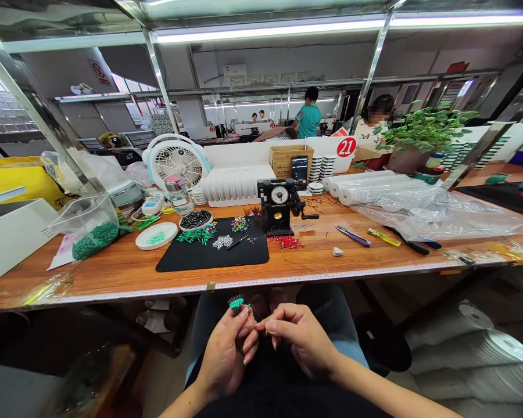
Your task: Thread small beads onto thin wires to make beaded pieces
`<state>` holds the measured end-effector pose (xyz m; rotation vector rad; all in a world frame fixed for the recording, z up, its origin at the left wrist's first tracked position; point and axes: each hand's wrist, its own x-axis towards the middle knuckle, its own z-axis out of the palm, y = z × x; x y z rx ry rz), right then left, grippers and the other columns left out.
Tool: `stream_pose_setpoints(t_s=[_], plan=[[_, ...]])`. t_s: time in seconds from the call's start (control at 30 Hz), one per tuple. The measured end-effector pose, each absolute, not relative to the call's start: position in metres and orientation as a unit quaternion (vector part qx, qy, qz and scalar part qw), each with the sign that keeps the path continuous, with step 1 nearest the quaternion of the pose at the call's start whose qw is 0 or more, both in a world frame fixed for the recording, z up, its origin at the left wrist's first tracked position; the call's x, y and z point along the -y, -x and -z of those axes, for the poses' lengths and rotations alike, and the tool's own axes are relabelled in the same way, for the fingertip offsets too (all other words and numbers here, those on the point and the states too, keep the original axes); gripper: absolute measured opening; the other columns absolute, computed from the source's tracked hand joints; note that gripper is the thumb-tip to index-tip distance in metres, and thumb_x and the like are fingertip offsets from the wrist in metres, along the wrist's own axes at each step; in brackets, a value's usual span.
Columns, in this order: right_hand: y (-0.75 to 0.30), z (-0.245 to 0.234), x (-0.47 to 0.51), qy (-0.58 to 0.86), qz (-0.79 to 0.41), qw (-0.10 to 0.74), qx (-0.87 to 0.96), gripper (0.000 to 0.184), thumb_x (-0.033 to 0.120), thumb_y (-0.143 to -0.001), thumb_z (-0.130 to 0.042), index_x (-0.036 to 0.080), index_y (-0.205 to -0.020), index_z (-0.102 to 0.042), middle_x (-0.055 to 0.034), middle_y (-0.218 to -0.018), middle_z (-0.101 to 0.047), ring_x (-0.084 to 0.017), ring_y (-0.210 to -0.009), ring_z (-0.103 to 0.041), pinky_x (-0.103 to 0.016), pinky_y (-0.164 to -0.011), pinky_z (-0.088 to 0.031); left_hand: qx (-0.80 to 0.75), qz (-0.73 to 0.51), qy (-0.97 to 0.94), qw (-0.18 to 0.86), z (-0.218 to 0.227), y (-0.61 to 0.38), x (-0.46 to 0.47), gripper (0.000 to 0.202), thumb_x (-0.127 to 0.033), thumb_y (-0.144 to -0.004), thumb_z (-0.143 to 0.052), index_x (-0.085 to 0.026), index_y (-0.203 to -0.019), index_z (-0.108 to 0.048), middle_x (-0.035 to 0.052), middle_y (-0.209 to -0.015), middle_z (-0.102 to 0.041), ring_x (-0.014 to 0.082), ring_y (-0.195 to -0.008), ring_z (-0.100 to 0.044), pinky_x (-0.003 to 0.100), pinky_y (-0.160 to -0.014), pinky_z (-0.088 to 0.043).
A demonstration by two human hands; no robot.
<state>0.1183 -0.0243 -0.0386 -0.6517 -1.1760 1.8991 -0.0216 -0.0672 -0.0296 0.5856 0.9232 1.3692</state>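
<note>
Over my lap, in front of the bench edge, my left hand (pixel 226 348) is closed on a small bunch of green beaded pieces with thin dark wire ends (pixel 236 302) sticking upward. Beside it my right hand (pixel 303 339) is closed, thumb against fingers, its tips almost meeting the left fingers. What the right fingers pinch is too small to make out. Nearest on the bench lies a black mat (pixel 213 259) bearing green pieces (pixel 192 237), white pieces (pixel 222 241), colourful beads (pixel 240 223) and a dish of black beads (pixel 196 220).
A black hand-cranked machine (pixel 280 206) stands right of the mat, with red pieces (pixel 287 241) below it. Farther right lie tweezers (pixel 353 235), a yellow cutter (pixel 384 237) and plastic rolls (pixel 366 188). A fan (pixel 177 164) and a bag of green pieces (pixel 95 240) stand left. People sit and stand beyond.
</note>
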Motion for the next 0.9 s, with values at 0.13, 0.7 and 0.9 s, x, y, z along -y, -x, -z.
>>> stream_pose_setpoints(t_s=[0.13, 0.7, 0.9], plan=[[-0.117, 0.038, 0.024, 0.272, -0.743, 0.401, 0.462, 0.020, 0.026, -0.073, -0.068, 0.013, -0.060, -0.060, 0.0001, -0.056, -0.058, -0.011, -0.057, -0.051, -0.025, -0.063, -0.040, -0.412, -0.598, -0.263, 0.635, 0.028, 0.021, 0.066, 0.020, -0.030, -0.085, -0.053, -0.018, -0.075, -0.042, -0.0064, -0.059, -0.032, 0.0052, -0.044, -0.028, 0.014, -0.034, -0.027], [-0.114, 0.038, 0.022, 0.352, -0.549, 0.369, 0.662, 0.019, 0.031, -0.079, -0.059, 0.017, -0.079, -0.073, -0.0030, -0.067, -0.065, -0.012, -0.059, -0.053, -0.023, -0.055, -0.038, -0.497, -0.517, -0.350, 0.603, 0.044, 0.024, 0.068, 0.026, -0.042, -0.078, -0.062, -0.019, -0.080, -0.049, -0.0082, -0.053, -0.034, 0.0034, -0.041, -0.024, 0.015, -0.037, -0.019], [-0.125, 0.033, 0.025, 0.237, -0.550, 0.298, 0.743, 0.014, 0.019, -0.069, -0.062, 0.015, -0.056, -0.062, 0.0016, -0.054, -0.054, -0.010, -0.053, -0.047, -0.022, -0.053, -0.034, -0.516, -0.626, -0.305, 0.499, 0.038, 0.029, 0.065, 0.024, -0.037, -0.084, -0.055, -0.020, -0.075, -0.042, -0.0071, -0.057, -0.033, 0.0060, -0.046, -0.031, 0.015, -0.039, -0.028]])
